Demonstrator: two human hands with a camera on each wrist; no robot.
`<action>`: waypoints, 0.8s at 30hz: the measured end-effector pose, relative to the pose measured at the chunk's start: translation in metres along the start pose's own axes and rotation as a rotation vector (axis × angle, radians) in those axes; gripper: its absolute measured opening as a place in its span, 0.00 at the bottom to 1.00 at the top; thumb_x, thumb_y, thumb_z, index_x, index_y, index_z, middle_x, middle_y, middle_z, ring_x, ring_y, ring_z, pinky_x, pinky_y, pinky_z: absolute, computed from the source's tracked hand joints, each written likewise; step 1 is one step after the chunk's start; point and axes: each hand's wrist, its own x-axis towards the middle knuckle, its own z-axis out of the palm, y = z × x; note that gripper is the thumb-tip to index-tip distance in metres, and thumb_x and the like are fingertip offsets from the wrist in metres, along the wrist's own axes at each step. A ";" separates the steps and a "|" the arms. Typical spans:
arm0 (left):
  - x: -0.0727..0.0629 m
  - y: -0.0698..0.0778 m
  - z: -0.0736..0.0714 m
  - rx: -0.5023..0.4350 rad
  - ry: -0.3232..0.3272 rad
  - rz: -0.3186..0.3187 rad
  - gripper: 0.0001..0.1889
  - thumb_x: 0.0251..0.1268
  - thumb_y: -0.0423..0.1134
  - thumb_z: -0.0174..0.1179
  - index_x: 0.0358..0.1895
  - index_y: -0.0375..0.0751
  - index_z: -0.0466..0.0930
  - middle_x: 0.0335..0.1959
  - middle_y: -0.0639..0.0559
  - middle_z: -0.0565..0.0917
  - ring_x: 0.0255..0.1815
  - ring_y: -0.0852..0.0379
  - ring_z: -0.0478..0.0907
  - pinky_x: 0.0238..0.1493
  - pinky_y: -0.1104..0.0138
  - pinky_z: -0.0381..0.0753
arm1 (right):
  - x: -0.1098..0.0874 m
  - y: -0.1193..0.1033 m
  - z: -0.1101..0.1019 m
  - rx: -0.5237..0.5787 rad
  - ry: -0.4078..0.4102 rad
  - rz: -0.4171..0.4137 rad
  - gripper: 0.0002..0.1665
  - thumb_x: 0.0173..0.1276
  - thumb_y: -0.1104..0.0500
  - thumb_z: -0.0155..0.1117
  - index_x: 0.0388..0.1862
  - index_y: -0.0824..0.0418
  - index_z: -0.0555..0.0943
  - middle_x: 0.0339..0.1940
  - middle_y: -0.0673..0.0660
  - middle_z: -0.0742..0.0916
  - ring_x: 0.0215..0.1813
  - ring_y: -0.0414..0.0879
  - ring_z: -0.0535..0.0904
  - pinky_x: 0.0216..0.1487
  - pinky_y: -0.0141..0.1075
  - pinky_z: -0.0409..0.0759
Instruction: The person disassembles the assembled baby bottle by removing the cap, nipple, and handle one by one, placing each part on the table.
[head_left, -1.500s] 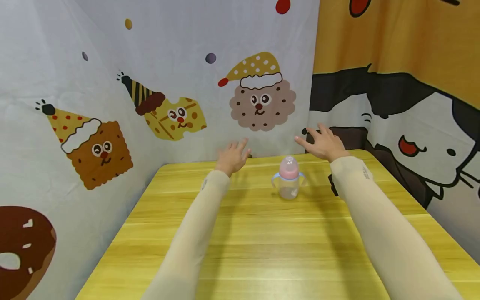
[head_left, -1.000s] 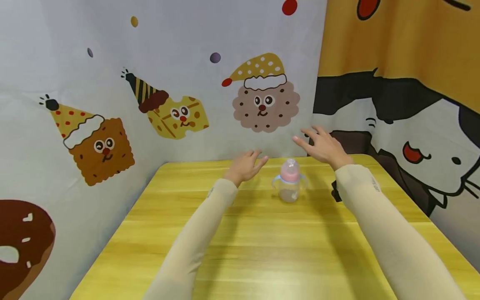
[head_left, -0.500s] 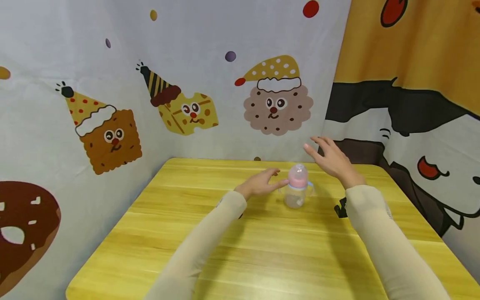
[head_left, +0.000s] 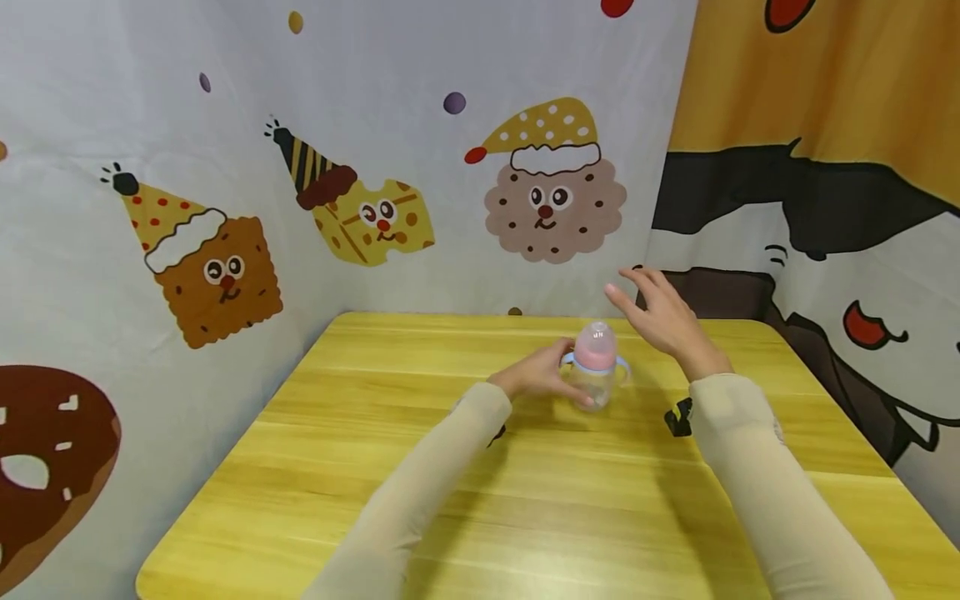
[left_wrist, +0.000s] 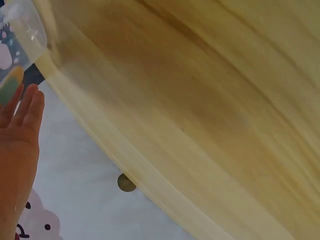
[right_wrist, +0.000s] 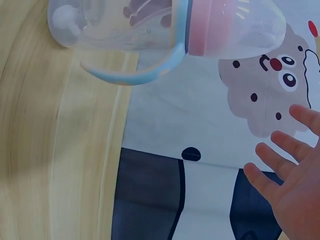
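A baby bottle (head_left: pixel 596 357) with a pink collar, a clear domed cap and two pale blue handles stands upright near the back of the table. My left hand (head_left: pixel 542 372) is at its left side, thumb across the lower front and fingers by the left handle. In the left wrist view the fingers of that hand (left_wrist: pixel 20 132) look straight, close to the handle and the clear bottle body (left_wrist: pixel 27 35). My right hand (head_left: pixel 666 321) hovers right of and above the bottle, fingers spread, holding nothing; the right wrist view shows a gap between this hand (right_wrist: pixel 295 185) and the bottle (right_wrist: pixel 210 27).
The yellow wood-grain table (head_left: pixel 525 517) ends at a printed cloth (head_left: pixel 405 292) hanging behind it. A small black object (head_left: pixel 678 418) lies beside my right sleeve (head_left: pixel 738 425). Another dark bit (head_left: pixel 498 435) shows under my left cuff.
My left hand has moved right and down from left of the bottle to its side, thumb now across its front. My right hand stays raised. The head view has shifted slightly.
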 end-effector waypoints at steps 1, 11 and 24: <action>0.001 0.000 0.001 -0.018 -0.005 0.002 0.61 0.50 0.52 0.86 0.84 0.47 0.56 0.79 0.54 0.70 0.78 0.55 0.68 0.78 0.55 0.69 | -0.001 0.000 -0.001 0.003 0.004 -0.004 0.49 0.80 0.24 0.43 0.87 0.51 0.60 0.86 0.64 0.60 0.84 0.70 0.54 0.73 0.77 0.55; 0.010 -0.006 0.007 -0.160 0.012 -0.018 0.59 0.49 0.41 0.87 0.83 0.45 0.56 0.80 0.53 0.67 0.77 0.54 0.70 0.74 0.60 0.73 | -0.006 0.000 -0.005 0.014 0.041 -0.017 0.47 0.80 0.26 0.46 0.86 0.51 0.61 0.86 0.65 0.61 0.84 0.69 0.54 0.75 0.76 0.54; 0.013 -0.014 0.008 -0.148 0.070 0.064 0.45 0.50 0.37 0.86 0.70 0.42 0.68 0.62 0.55 0.80 0.61 0.61 0.80 0.63 0.68 0.80 | -0.008 -0.002 0.002 0.030 0.026 -0.028 0.46 0.81 0.28 0.47 0.85 0.54 0.63 0.86 0.65 0.60 0.85 0.69 0.53 0.77 0.73 0.54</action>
